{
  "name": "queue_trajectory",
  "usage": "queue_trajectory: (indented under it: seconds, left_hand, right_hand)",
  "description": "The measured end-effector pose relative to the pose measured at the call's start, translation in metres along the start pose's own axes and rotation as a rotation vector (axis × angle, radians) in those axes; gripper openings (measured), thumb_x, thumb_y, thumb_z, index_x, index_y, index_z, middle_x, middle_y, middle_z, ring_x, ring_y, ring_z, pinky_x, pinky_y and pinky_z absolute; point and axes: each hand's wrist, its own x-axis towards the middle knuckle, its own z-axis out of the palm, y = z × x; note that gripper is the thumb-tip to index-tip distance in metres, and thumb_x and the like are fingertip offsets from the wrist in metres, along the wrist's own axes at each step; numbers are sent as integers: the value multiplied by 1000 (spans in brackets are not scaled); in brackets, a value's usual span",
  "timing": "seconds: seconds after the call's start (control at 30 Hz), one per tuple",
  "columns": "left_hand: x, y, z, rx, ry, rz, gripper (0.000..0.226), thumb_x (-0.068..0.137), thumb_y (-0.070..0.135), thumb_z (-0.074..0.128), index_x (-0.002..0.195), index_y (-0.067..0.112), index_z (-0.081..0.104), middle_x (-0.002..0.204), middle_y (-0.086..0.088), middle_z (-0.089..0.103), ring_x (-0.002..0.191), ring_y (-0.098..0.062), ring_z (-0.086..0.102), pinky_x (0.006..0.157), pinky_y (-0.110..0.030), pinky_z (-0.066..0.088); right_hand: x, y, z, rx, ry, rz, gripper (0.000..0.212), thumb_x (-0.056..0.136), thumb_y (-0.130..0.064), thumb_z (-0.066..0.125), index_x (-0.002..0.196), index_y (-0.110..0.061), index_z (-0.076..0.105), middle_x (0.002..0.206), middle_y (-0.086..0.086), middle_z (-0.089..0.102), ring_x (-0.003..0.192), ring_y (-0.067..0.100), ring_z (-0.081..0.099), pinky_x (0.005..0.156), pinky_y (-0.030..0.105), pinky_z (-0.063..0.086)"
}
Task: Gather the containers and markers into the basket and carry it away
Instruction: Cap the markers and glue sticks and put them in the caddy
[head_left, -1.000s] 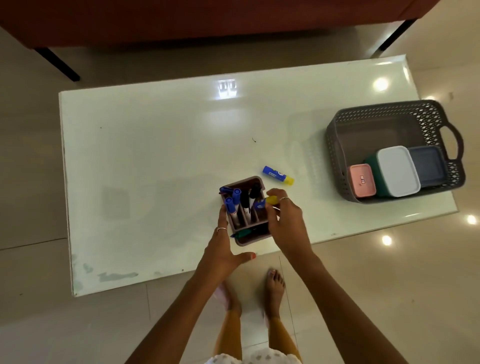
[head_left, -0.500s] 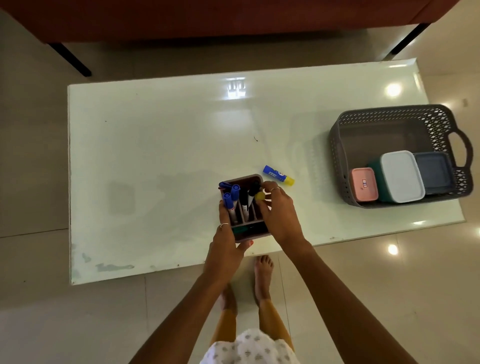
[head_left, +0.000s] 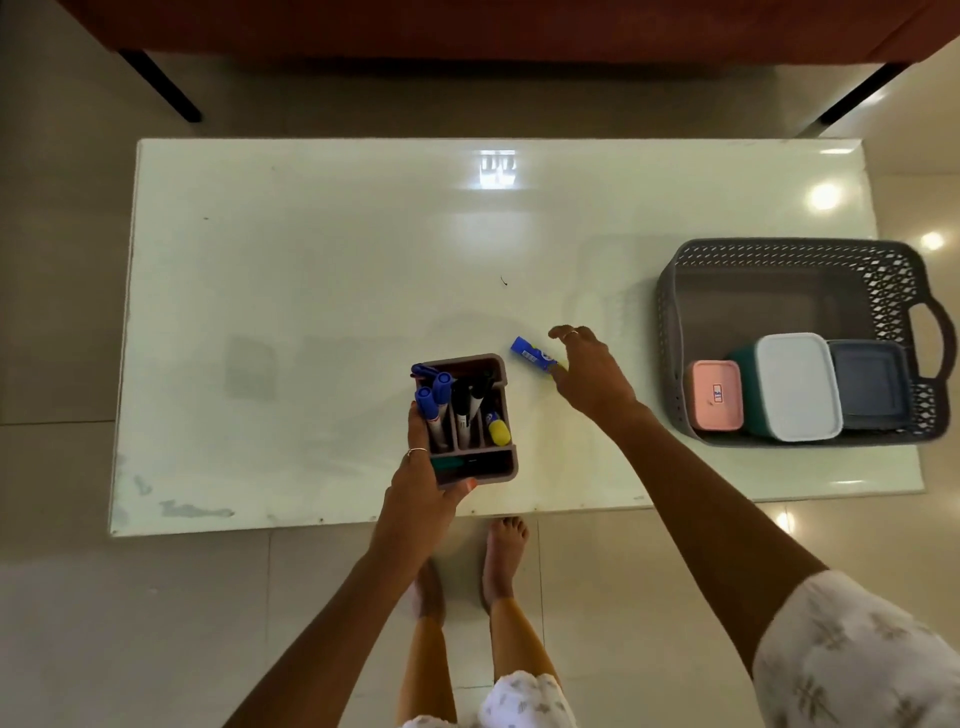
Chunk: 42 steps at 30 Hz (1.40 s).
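A mauve divided holder (head_left: 496, 369) stands near the table's front edge with several blue and black markers (head_left: 439, 402) and a yellow-capped stick (head_left: 497, 428) in it. My left hand (head_left: 423, 486) grips its near left corner. A blue tube with a yellow cap (head_left: 530, 353) lies on the table just right of the holder. My right hand (head_left: 589, 374) hovers over its yellow end, fingers spread and holding nothing. The grey basket (head_left: 779, 254) at the right holds a pink container (head_left: 716, 395), a white-lidded green one (head_left: 797, 387) and a grey-blue one (head_left: 865, 384).
The white glossy table (head_left: 311, 291) spans the view. A red sofa with black legs (head_left: 161, 85) stands beyond its far edge. My bare feet (head_left: 504, 551) are on the tiled floor at the near edge.
My right hand has let the yellow-capped stick go into the holder and moved right to the blue tube. My left hand still holds the holder.
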Motion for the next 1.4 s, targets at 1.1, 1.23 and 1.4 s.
queue_trajectory:
  seconds: [1.1,1.23,1.4]
  left_hand:
    - [4,-7,8,73,59,17,92,80,20,73,148,26,11,131,0,58,116,-20,60,97,-38,49]
    - [3,-9,7,53,51,13,95,81,20,72,150,27,7,130,-1,58,116,-20,60,97,-38,49]
    - [1,-11,8,19,49,14,93,83,22,70,149,31,5,131,-1,57,117,-20,59,98,-39,48]
  right_hand:
    - [-86,-47,19,262,129,-68,20,86,-14,63,105,-6,65,103,5,63,80,13,57,65,9,43]
    - [-78,-55,25,190,148,-136,27,92,-15,58,116,-5,61,115,6,54,100,22,60,84,31,56]
    - [-78,-61,33,169,140,-166,25,94,-14,53,118,-7,57,118,6,55,99,24,63,82,33,58]
